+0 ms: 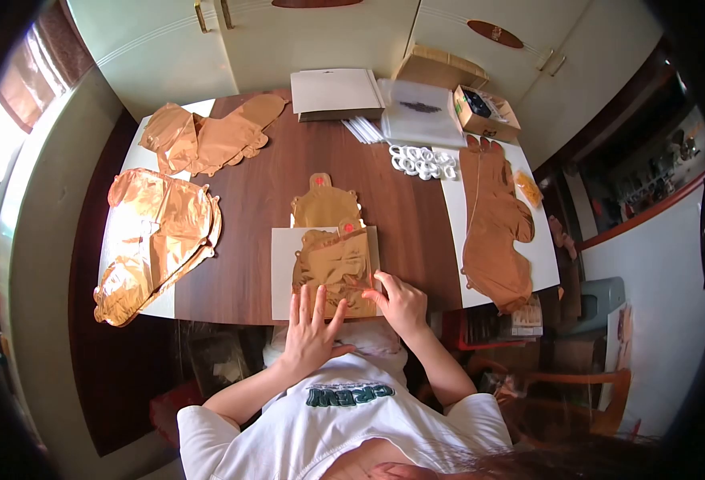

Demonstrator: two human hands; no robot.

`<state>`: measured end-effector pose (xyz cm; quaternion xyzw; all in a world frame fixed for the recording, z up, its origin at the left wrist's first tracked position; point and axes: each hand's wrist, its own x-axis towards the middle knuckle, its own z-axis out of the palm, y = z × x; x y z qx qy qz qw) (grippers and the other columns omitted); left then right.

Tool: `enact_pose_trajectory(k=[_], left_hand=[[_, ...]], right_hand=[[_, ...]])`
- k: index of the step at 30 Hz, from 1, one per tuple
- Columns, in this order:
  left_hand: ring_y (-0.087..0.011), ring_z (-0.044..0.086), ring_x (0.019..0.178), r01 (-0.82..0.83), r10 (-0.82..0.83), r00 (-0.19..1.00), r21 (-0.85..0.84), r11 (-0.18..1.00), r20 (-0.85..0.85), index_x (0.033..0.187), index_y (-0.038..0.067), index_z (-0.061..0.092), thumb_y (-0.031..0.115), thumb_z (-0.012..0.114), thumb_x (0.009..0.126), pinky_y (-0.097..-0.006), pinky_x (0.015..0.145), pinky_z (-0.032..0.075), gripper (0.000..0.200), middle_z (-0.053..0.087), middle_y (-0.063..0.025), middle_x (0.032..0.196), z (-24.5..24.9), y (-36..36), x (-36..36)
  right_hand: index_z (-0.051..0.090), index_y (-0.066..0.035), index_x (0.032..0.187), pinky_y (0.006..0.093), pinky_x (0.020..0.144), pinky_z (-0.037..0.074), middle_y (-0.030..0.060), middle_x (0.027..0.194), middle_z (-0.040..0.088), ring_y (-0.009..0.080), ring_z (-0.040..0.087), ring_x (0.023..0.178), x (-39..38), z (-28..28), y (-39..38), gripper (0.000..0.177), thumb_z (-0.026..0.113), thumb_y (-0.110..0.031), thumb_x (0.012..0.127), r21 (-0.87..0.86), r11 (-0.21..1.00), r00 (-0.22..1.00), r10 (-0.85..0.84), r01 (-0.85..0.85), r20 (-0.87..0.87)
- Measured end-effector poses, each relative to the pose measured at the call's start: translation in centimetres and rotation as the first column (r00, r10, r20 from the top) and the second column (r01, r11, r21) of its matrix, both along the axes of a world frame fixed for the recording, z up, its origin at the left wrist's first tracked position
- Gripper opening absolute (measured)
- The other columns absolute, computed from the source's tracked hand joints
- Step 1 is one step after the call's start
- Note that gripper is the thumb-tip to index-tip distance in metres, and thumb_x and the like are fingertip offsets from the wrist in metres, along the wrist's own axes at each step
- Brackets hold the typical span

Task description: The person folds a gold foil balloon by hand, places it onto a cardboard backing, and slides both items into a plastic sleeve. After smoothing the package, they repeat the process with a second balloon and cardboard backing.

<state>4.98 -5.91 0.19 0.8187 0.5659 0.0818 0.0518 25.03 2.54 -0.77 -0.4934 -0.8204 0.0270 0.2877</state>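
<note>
A folded gold foil balloon (pixel 332 260) lies on a white card (pixel 283 264) at the table's near edge. My left hand (pixel 312 330) rests palm down with spread fingers, its fingertips on the foil's lower part. At the right edge of the foil, my right hand (pixel 401 304) has its fingers curled, thumb and index finger closing on the edge; the exact contact is hard to make out. Just beyond lies another gold foil piece (pixel 326 204) with a rounded tab and a red mark, partly covered by the card.
Flat copper-coloured foil balloons lie at the left (pixel 160 232), back left (pixel 208 136) and right (pixel 496 224). At the back are a stack of white cards (pixel 336 92), white sticks (pixel 363 130), white rings (pixel 423 162), clear plastic bags (pixel 420 116) and a small box (pixel 488 116).
</note>
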Motion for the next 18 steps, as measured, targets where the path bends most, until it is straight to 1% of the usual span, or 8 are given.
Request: enact_pose_trajectory(k=[1,4,5,8,11,14,17,18], left_hand=[[-0.0545,0.024,0.133,0.003,-0.003,1.000,-0.007,1.000,0.017,0.143,0.019,0.039,0.068,0.065,0.067,-0.0651,0.107,0.019,0.095,0.029,-0.0282,0.146,-0.1,0.1,0.0],[-0.0550,0.024,0.133,-0.012,0.011,0.997,-0.006,1.000,-0.077,0.143,0.021,0.039,0.072,0.064,0.064,-0.0677,0.106,0.018,0.097,0.029,-0.0285,0.146,0.4,0.3,0.3],[-0.0550,0.025,0.133,-0.010,0.011,0.997,0.007,1.000,-0.081,0.143,0.022,0.039,0.072,0.064,0.064,-0.0685,0.105,0.018,0.097,0.029,-0.0285,0.146,0.3,0.3,0.4],[-0.0549,0.025,0.133,-0.007,0.010,0.996,0.033,0.999,-0.094,0.144,0.023,0.039,0.074,0.063,0.063,-0.0700,0.104,0.018,0.098,0.029,-0.0288,0.146,0.0,0.3,0.5],[-0.0549,0.025,0.133,-0.012,0.015,0.994,0.027,1.000,-0.104,0.144,0.024,0.038,0.074,0.063,0.063,-0.0702,0.104,0.018,0.098,0.029,-0.0289,0.146,0.0,0.3,0.5],[-0.0553,0.025,0.132,-0.016,0.018,0.994,0.021,1.000,-0.109,0.145,0.024,0.037,0.073,0.063,0.064,-0.0705,0.103,0.018,0.098,0.029,-0.0289,0.146,0.0,0.3,0.6],[-0.0563,0.024,0.132,-0.013,0.015,0.994,0.017,1.000,-0.105,0.145,0.025,0.035,0.073,0.063,0.064,-0.0706,0.103,0.018,0.099,0.028,-0.0292,0.146,0.0,0.3,0.6],[-0.0567,0.024,0.132,-0.014,0.015,0.994,0.015,1.000,-0.106,0.146,0.025,0.035,0.073,0.063,0.064,-0.0703,0.104,0.018,0.099,0.028,-0.0295,0.146,0.0,0.3,0.6]], right_hand=[[0.060,-0.011,0.105,0.0322,0.055,0.053,0.0046,0.083,0.069,0.0221,0.067,0.066,0.0,0.1,0.1,0.043,0.067,-0.045,0.079,-0.004,1.000,1.000,0.002,-0.002,-0.008],[0.060,-0.011,0.103,0.0326,0.055,0.052,0.0040,0.083,0.069,0.0221,0.067,0.067,-0.2,0.1,0.3,0.040,0.068,-0.042,0.079,-0.018,1.000,1.000,0.008,-0.008,-0.027],[0.060,-0.011,0.102,0.0328,0.055,0.052,0.0038,0.083,0.069,0.0221,0.067,0.067,-0.2,0.1,0.4,0.038,0.069,-0.041,0.080,-0.023,1.000,0.999,0.009,-0.009,-0.032],[0.059,-0.010,0.104,0.0339,0.056,0.052,0.0055,0.085,0.068,0.0243,0.066,0.068,-0.1,0.0,1.1,0.035,0.070,-0.033,0.082,-0.058,0.998,0.995,0.030,-0.035,-0.095],[0.055,-0.008,0.112,0.0361,0.058,0.052,0.0084,0.085,0.067,0.0260,0.066,0.068,-0.6,0.1,2.5,0.039,0.072,-0.026,0.082,-0.166,0.981,0.965,0.057,-0.102,-0.256],[0.047,-0.006,0.121,0.0380,0.061,0.052,0.0110,0.082,0.065,0.0269,0.065,0.068,-1.3,1.5,4.0,0.051,0.074,-0.024,0.081,-0.423,0.891,0.939,0.009,-0.164,-0.344],[0.040,-0.005,0.126,0.0400,0.063,0.052,0.0112,0.079,0.064,0.0270,0.065,0.068,-1.9,1.3,6.2,0.060,0.075,-0.022,0.080,-0.496,0.847,0.932,-0.002,-0.191,-0.362],[0.039,-0.004,0.127,0.0397,0.063,0.052,0.0119,0.079,0.064,0.0279,0.065,0.068,-2.0,1.4,6.8,0.061,0.075,-0.019,0.080,-0.507,0.837,0.935,0.014,-0.205,-0.355]])
